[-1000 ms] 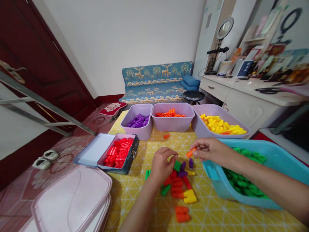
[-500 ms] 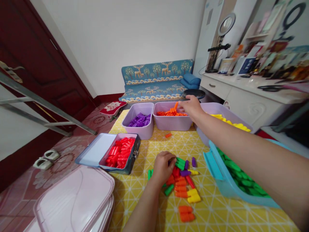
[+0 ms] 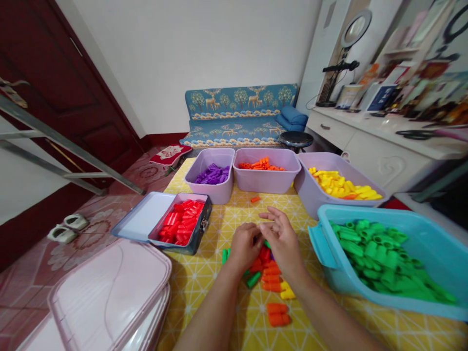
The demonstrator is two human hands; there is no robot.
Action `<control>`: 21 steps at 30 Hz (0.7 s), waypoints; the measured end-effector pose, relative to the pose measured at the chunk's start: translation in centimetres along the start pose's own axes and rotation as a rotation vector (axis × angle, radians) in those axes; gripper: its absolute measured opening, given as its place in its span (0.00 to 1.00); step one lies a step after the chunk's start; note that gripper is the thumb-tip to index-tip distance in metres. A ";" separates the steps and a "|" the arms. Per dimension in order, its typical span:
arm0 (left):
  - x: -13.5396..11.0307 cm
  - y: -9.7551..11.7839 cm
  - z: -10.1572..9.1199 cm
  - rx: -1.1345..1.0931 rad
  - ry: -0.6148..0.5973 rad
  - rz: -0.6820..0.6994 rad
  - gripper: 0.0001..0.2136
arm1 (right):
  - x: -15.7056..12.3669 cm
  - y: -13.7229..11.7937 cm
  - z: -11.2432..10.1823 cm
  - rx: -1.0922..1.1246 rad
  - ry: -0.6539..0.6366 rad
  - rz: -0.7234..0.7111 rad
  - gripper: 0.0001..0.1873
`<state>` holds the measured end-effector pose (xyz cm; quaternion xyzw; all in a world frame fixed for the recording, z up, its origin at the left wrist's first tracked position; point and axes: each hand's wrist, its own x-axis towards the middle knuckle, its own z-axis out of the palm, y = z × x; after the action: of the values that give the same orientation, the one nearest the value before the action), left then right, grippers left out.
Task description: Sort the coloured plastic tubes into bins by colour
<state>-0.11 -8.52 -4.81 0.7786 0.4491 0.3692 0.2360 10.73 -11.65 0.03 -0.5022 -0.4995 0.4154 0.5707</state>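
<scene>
My left hand [image 3: 246, 243] is closed above a small pile of coloured plastic pieces, its fingertips curled in. What it holds is hidden. Right beside it, my right hand [image 3: 284, 243] has its fingers stretched out and apart, with nothing visible in them. Beneath both hands lie red pieces [image 3: 264, 254], orange pieces [image 3: 271, 282] and green pieces [image 3: 253, 280]. Yellow pieces [image 3: 287, 291] show by my right wrist. Closer to me is an orange pair [image 3: 278, 314]. My right hand and forearm cover part of the pile.
Around the yellow cloth stand a purple-piece bin [image 3: 230, 191], an orange-piece bin [image 3: 265, 182], a yellow-piece bin [image 3: 307, 192], a turquoise green-piece bin [image 3: 343, 278] and an open tin of red pieces [image 3: 199, 239]. Stacked lids [image 3: 113, 287] lie at left. One orange piece [image 3: 255, 199] lies alone.
My right hand has come back from the orange-piece bin to beside my left hand, its fingers now spread. My left hand stays over the pile. The view has shifted slightly.
</scene>
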 end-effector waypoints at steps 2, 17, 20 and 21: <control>-0.1 0.0 0.0 0.055 -0.023 0.005 0.07 | 0.5 1.2 -1.5 -0.072 0.024 -0.031 0.23; -0.2 -0.1 0.0 0.075 -0.050 -0.006 0.07 | 2.6 3.6 -5.4 -0.413 0.047 -0.110 0.20; -0.2 -0.3 0.1 0.056 -0.040 -0.016 0.08 | 2.7 4.1 -5.8 -0.703 -0.170 -0.039 0.16; -0.2 -0.3 0.1 0.043 -0.027 -0.024 0.08 | 2.7 4.2 -5.8 -0.801 -0.242 -0.037 0.16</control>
<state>-0.24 -8.54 -5.22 0.7831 0.4628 0.3460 0.2298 16.99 -9.25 -3.67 -0.6229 -0.6941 0.2340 0.2746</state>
